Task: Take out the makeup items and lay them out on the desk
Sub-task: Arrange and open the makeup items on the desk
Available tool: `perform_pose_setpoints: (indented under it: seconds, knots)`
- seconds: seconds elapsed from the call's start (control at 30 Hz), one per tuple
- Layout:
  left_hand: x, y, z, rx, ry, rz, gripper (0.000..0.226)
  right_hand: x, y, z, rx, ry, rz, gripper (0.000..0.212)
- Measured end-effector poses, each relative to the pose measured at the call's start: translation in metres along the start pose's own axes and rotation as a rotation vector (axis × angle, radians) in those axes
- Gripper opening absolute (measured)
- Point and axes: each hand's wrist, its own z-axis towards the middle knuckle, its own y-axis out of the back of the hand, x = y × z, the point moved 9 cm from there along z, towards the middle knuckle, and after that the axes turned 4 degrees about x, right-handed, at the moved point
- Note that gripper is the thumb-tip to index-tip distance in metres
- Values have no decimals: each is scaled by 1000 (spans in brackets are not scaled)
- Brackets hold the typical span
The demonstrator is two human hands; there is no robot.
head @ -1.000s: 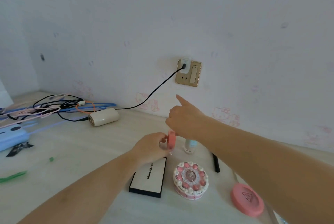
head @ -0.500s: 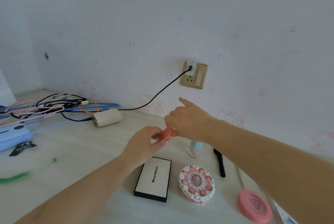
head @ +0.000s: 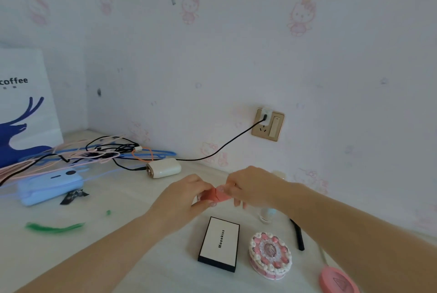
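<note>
Both hands, left (head: 189, 194) and right (head: 250, 186), pinch a pink tube (head: 216, 194) with curled fingers above the table (head: 118, 257). Best set it flat behind the box (head: 220, 243), just beside the bottle (head: 267, 214).

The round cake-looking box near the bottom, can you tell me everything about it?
The cake box is a round, flat-topped case, pink on the sides, looking like hard plastic. White and pink frosting-like blobs ring its top and base, with a lacy white ring and dark oval picture in the middle. It lies closed and flat on the desk, right of the Mooekiss box. Nothing touches it.
</note>
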Motion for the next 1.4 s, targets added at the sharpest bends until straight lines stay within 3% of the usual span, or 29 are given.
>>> perform_pose_setpoints:
  seconds: [0.13, 0.23, 0.33, 0.4, 0.53, 0.6, 0.7, 0.8, 0.9, 1.1, 1.27, 1.4]
  knots:
    - [0, 9, -10, -11, -6, 23, 44, 14, 4, -2, -70, 51, -64, 26]
    - [0, 17, -13, -47, 3, -14, 42, 27, 10, -9, -148, 131, 14, 38]
    - [2, 21, -15, -67, 14, -10, 36, 18, 2, -8, -80, 5, 170, 53]
    - [1, 22, -16, -67, 17, -5, 34, 12, -4, -7, -42, -58, 263, 42]
    - [1, 22, -19, -36, 14, 19, 27, 12, -4, -3, -74, -10, 267, 15]
    - [2, 22, -20, -44, 34, 5, 15, 17, 0, -4, -134, 40, 238, 31]
    - [0, 22, -19, -47, 49, 18, 15, 18, -2, -4, -118, 2, 287, 62]
    - [-3, 22, -16, -46, 30, 31, 16, 10, -7, -4, -51, -89, 349, 47]
    - [-1, 21, -14, -25, 3, 89, 16, 12, -12, -5, 33, -104, 260, 44]
    - [5, 8, -8, 42, 18, 107, 53, 15, 0, -5, -87, -52, -124, 27]
    - [19, 4, -10, 60, 100, -30, 5, 10, 3, -2, -181, -20, -235, 33]
    - [32, 3, -12, 71, 156, -86, 28, 3, 1, 3, -253, -61, -198, 15]
